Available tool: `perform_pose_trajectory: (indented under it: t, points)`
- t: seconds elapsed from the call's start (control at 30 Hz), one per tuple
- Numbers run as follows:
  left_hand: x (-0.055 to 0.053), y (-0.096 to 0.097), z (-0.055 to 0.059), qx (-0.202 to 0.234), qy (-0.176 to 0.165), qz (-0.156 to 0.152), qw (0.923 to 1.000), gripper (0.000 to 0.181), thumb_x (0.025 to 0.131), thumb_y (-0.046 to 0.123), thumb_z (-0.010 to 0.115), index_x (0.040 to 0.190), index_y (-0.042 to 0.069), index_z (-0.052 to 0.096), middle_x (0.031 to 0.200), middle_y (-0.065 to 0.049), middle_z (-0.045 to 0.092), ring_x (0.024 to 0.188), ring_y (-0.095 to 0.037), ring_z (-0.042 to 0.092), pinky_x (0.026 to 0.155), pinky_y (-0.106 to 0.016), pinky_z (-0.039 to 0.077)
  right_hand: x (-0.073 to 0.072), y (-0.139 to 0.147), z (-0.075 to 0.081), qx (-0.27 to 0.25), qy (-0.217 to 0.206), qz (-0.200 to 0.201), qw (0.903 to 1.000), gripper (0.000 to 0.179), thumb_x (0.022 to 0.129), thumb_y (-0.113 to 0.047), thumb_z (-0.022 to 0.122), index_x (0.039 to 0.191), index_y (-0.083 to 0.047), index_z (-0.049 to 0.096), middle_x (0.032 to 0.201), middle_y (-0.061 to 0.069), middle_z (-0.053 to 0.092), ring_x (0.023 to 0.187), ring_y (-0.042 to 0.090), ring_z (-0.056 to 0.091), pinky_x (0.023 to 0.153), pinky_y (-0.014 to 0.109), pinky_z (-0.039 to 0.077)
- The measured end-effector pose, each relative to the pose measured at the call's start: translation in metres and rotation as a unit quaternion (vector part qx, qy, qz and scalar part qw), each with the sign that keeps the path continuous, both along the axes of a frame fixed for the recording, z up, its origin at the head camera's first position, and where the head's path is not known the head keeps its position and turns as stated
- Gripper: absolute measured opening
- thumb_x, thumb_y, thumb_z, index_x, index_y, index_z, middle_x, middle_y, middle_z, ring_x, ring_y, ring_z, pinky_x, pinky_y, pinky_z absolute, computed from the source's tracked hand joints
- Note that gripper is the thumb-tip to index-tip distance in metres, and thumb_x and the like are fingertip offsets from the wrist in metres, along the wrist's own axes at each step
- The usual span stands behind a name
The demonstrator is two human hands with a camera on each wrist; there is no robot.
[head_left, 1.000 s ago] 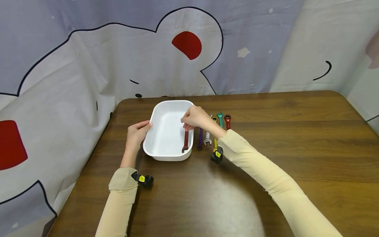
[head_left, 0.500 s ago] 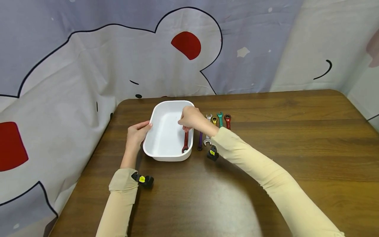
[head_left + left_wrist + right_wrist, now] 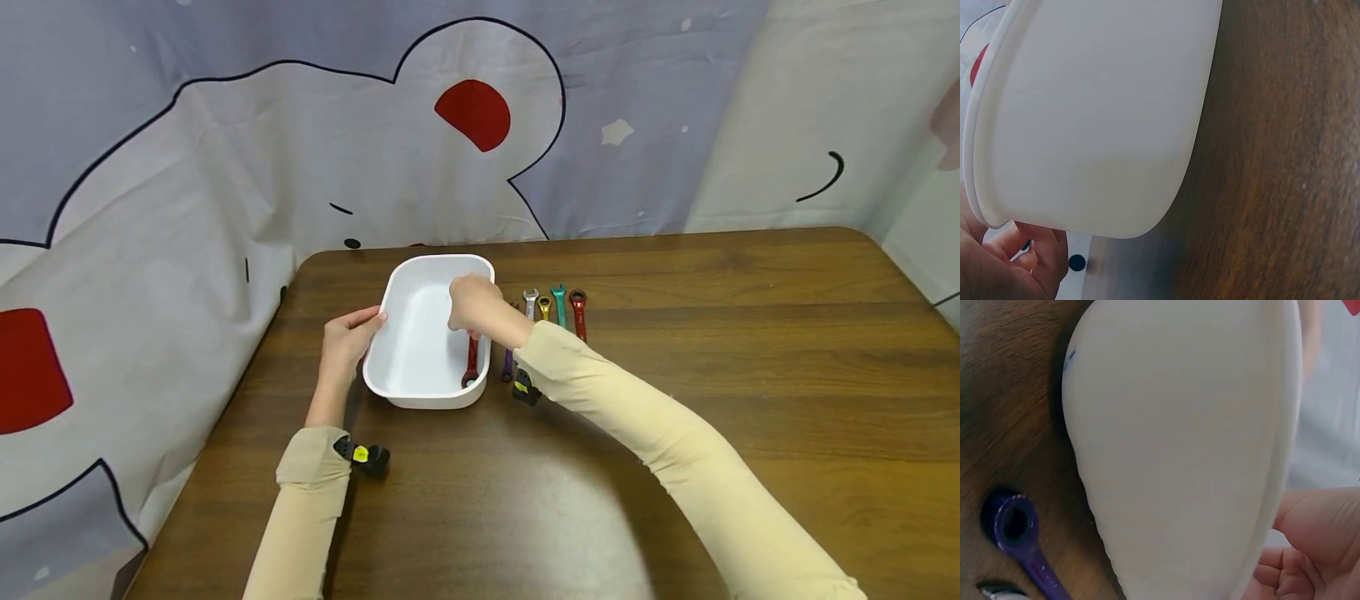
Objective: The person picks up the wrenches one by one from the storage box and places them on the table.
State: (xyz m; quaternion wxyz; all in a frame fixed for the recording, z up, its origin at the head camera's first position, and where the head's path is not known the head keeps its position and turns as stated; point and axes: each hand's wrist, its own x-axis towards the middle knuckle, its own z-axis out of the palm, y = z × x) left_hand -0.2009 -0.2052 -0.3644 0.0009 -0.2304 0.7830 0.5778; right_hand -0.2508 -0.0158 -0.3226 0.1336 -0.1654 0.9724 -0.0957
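Note:
A white plastic tray (image 3: 418,333) stands on the table. My left hand (image 3: 347,343) grips its left rim, thumb over the edge and fingers outside; the left wrist view shows these fingers at the tray's wall. My right hand (image 3: 474,307) reaches over the right rim into the tray, fingers curled down round the upper part of a red combination wrench (image 3: 471,367). Only that wrench's lower end shows in the head view. In the right wrist view the tray's wall hides it, and curled fingers (image 3: 1291,575) appear behind the rim.
Right of the tray several wrenches lie side by side: purple (image 3: 507,367), silver (image 3: 530,302), yellow (image 3: 544,306), green (image 3: 559,304) and another red wrench (image 3: 578,315). My right forearm partly covers them. The wooden table (image 3: 750,333) ends at a patterned cloth (image 3: 300,167) behind.
My right hand has shifted slightly left and toward me inside the tray, its wrist turning over. The visible end of the red wrench stays in place. My left hand has not moved.

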Motion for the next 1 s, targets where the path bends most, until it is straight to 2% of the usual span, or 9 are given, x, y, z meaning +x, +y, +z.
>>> perform_pose_trajectory:
  t: [0.13,0.23,0.5,0.67,0.8,1.0]
  points:
    - [0.0,-0.001,0.0,0.003,0.0,-0.002,1.0,0.042,0.093,0.026,0.063,0.13,0.008,0.061,0.134,-0.013,0.057,0.112,-0.021,0.058,0.076,-0.021,0.05,0.001,-0.006,-0.003,0.027,0.008,-0.001,0.9996,0.021,0.084,-0.019,0.068,0.1,-0.006,0.066,0.086,0.007,0.068,0.058,0.014,0.06,0.049,0.024,0.047]
    - [0.001,-0.001,-0.001,-0.001,0.002,-0.007,1.0,0.042,0.093,0.027,0.063,0.13,0.007,0.06,0.135,-0.013,0.057,0.113,-0.021,0.058,0.077,-0.021,0.049,0.001,-0.01,-0.006,0.054,0.01,0.0,0.9985,0.025,0.084,-0.02,0.068,0.105,-0.008,0.066,0.095,0.009,0.066,0.068,0.018,0.06,0.052,0.025,0.048]
    - [0.002,-0.001,0.001,-0.006,0.007,-0.009,0.9999,0.043,0.093,0.027,0.063,0.131,0.006,0.06,0.135,-0.014,0.057,0.116,-0.023,0.056,0.086,-0.026,0.048,0.0,-0.018,-0.011,0.096,0.011,0.0,0.9953,0.025,0.087,-0.02,0.065,0.109,-0.009,0.067,0.097,0.007,0.066,0.076,0.017,0.057,0.052,0.024,0.045]
    - [0.001,0.0,0.0,-0.01,0.01,-0.007,0.9999,0.042,0.093,0.027,0.063,0.13,0.007,0.061,0.135,-0.014,0.057,0.115,-0.023,0.057,0.088,-0.029,0.049,-0.002,-0.021,-0.014,0.105,0.016,-0.011,0.9942,0.024,0.09,-0.02,0.06,0.11,-0.009,0.068,0.102,0.007,0.067,0.085,0.017,0.062,0.062,0.026,0.052]
    - [0.001,0.001,-0.001,-0.007,0.012,-0.006,0.9999,0.042,0.093,0.026,0.063,0.129,0.006,0.061,0.134,-0.014,0.058,0.114,-0.024,0.057,0.088,-0.029,0.049,-0.003,-0.021,-0.017,0.103,0.028,-0.025,0.994,0.026,0.093,-0.02,0.055,0.111,-0.009,0.069,0.105,0.007,0.068,0.091,0.017,0.065,0.068,0.028,0.056]
    - [0.0,0.001,-0.002,-0.007,0.015,-0.007,0.9998,0.042,0.092,0.026,0.064,0.129,0.006,0.061,0.134,-0.014,0.058,0.113,-0.024,0.058,0.085,-0.026,0.049,-0.009,-0.019,-0.02,0.11,0.04,-0.026,0.9928,0.025,0.093,-0.018,0.053,0.113,-0.011,0.067,0.107,0.007,0.068,0.094,0.017,0.065,0.068,0.028,0.056]
